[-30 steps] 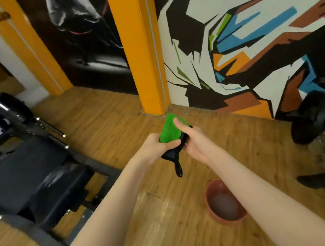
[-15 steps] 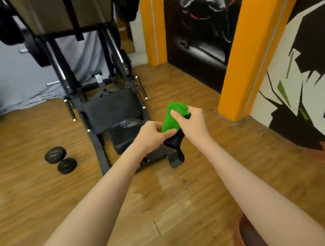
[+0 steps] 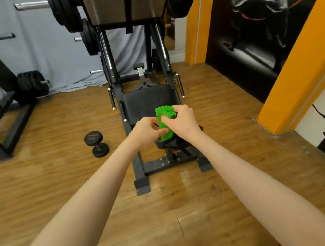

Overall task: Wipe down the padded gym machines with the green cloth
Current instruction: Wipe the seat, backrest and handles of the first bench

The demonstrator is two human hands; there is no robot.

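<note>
Wooden floor (image 3: 44,183) below — both hands, left hand (image 3: 145,131) and right hand (image 3: 182,122), pinch the bright green cloth (image 3: 164,122) (crumpled).

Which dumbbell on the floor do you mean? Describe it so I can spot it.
Start at the black leg press machine in the middle of the room. On the wooden floor left of its frame lies a small black dumbbell. Unlike the weight plates racked further left, it lies loose.

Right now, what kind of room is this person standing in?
Most likely a small gym. A plate-loaded machine with a padded seat stands ahead, a dumbbell lies on the wood floor, and weight plates sit on a rack at left.
</note>
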